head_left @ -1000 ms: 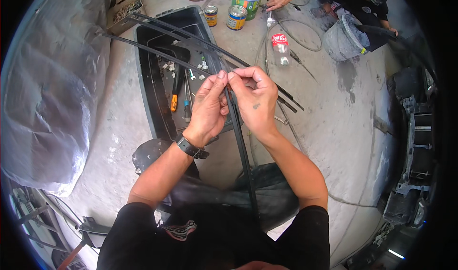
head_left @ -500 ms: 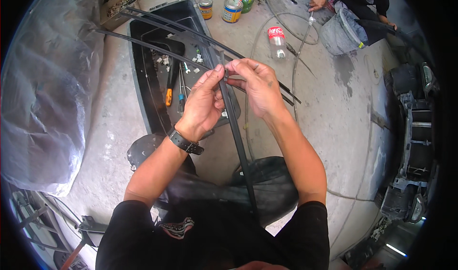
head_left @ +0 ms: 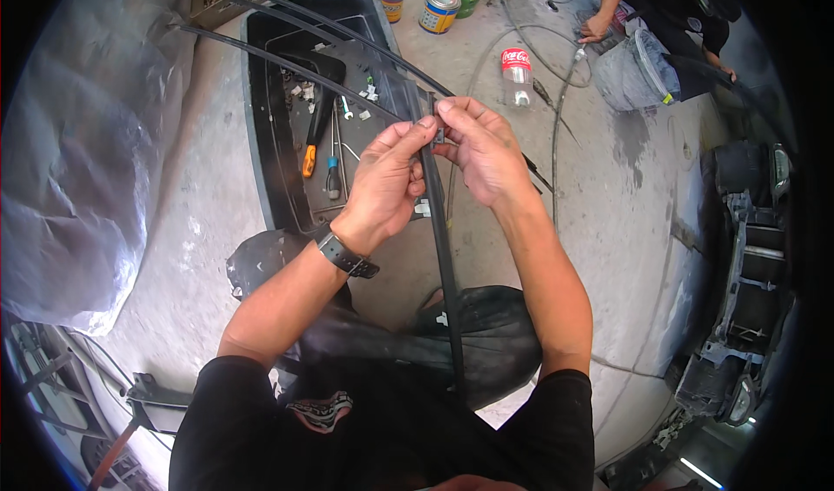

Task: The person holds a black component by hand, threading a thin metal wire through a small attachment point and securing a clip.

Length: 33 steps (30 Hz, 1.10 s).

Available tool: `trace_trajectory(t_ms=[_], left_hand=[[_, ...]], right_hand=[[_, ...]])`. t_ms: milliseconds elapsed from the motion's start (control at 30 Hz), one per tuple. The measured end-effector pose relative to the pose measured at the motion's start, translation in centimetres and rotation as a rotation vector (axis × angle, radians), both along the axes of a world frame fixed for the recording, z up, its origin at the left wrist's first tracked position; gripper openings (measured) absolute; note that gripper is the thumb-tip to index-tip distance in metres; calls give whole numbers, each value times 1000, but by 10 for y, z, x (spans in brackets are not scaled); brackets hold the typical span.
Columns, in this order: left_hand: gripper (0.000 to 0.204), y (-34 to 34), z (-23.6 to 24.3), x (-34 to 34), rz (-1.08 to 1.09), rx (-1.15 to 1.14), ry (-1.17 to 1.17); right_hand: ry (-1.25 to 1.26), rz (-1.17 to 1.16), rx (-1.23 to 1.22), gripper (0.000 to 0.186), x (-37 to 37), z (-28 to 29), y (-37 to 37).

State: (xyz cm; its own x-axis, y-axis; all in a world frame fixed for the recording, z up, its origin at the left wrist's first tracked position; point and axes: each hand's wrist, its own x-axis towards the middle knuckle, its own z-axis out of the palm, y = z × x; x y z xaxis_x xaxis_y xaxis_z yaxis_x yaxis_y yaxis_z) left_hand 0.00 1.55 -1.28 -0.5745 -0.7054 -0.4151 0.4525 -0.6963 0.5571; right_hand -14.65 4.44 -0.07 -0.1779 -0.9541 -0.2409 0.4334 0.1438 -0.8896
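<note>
A long black trim strip (head_left: 442,257) stands upright across my lap, its upper part between my hands. My left hand (head_left: 387,174) pinches the strip near its top with thumb and fingers. Close beside it, my right hand (head_left: 485,148) is closed on a small dark clip (head_left: 440,135) against the strip's edge. The fingertips partly cover the clip. More long black strips (head_left: 287,55) lie across a black plastic tub (head_left: 260,165) just beyond my hands. Inside the tub are a yellow-handled tool (head_left: 309,161), a blue-handled screwdriver (head_left: 333,178) and several small white clips.
Paint cans (head_left: 440,12) and a red-labelled plastic bottle (head_left: 516,79) stand beyond the tub. A hose (head_left: 559,126) curls over the floor. At the far right, another person's hand (head_left: 596,27) is near a grey bucket (head_left: 621,70). Plastic sheeting (head_left: 78,161) hangs left; car parts (head_left: 738,274) line the right.
The view has shifted slightly. My hands and the strip's top sit a little farther right, and the small clip shows more plainly between my fingertips. Both hands keep their grip.
</note>
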Motion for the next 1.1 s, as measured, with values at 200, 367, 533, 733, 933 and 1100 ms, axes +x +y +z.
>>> trace_trajectory(t_ms=[200,367,533,733,933,1100], left_hand=[[17,1,-3,0,-60,-34,30],[17,2,2,-1,-85,-27,15],[20,6,1,-5,-136,-45,29],[28,9,-12,-5,-197,-88,100],[30,11,-8,-6,-197,-148,70],[29,17,0,-8,-137,-377,-71]], right_hand=[[64,69,44,18,-8,7,-10],[111,114,16,16,-12,20,-13],[166,60,10,16,-18,25,-16],[263,-39,-6,17,-12,35,-17],[390,-99,-43,17,-9,41,-14],[405,-109,-11,17,-5,50,-9]])
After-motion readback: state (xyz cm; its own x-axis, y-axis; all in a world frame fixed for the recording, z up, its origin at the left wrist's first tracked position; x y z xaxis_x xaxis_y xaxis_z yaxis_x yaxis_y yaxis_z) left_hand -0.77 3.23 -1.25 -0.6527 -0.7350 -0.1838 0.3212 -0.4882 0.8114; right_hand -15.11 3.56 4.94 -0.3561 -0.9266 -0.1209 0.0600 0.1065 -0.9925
